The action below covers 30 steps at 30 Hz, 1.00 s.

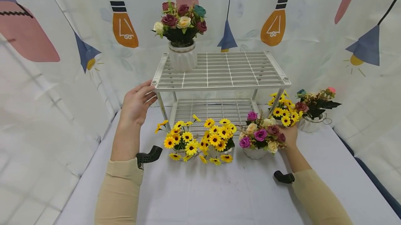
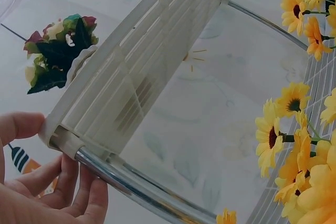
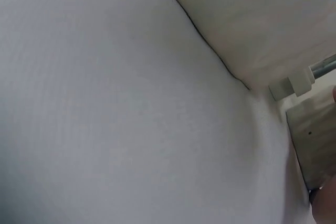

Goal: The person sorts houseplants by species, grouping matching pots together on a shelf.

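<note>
My left hand [image 1: 136,103] grips the front left corner of a white two-tier wire rack [image 1: 219,87]. In the left wrist view the thumb lies at the top corner and the fingers curl below it by the metal post [image 2: 126,184]. My right hand [image 1: 290,135] reaches past a pot of purple and cream roses [image 1: 260,134] and holds the pot of yellow daisy-like flowers [image 1: 285,110] by the rack's front right post. Flowers hide most of its fingers in the head view; fingertips [image 3: 326,203] show against that white pot [image 3: 312,137] in the right wrist view.
Two more pots of yellow flowers [image 1: 182,140] [image 1: 218,138] stand before the rack's lower tier [image 1: 216,109]. A rose pot [image 1: 183,57] is on the top tier's left end. Another mixed flower pot [image 1: 311,124] stands at the far right on the white tablecloth [image 1: 206,197].
</note>
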Motion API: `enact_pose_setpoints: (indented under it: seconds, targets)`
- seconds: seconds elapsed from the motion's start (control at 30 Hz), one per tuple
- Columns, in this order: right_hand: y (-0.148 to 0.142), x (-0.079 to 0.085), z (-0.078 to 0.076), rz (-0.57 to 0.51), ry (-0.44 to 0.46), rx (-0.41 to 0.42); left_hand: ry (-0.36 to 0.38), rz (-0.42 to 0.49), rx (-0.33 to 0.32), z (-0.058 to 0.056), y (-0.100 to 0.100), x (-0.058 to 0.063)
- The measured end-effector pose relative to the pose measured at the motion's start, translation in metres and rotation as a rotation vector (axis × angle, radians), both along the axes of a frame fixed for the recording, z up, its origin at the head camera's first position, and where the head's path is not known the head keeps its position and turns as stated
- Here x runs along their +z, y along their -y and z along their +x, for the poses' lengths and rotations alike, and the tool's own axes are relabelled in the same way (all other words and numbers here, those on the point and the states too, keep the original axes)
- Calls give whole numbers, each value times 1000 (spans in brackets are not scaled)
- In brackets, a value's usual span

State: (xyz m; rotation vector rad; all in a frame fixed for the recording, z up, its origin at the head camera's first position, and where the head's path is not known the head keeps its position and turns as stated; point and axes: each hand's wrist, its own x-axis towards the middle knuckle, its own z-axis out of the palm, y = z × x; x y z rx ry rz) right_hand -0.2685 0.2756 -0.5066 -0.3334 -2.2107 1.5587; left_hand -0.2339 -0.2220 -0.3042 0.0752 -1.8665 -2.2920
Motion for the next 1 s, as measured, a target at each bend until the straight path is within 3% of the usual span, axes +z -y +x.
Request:
enact_pose_setpoints:
  seconds: [0.2, 0.4, 0.57, 0.77, 1.0]
  targets:
    - [-9, 0, 10, 52, 14, -54, 8, 14, -3, 0, -1, 0]
    - [-10, -1, 18, -36, 27, -100, 10, 24, -8, 0, 0, 1]
    - [-8, -3, 16, -122, 1, -85, 5, 24, -10, 0, 0, 1]
    - [-12, 1, 17, -50, 130, -105, 10, 21, -6, 0, 0, 2]
    - [-17, 2, 25, 23, 159, -110, 11, 18, -8, 0, 0, 2]
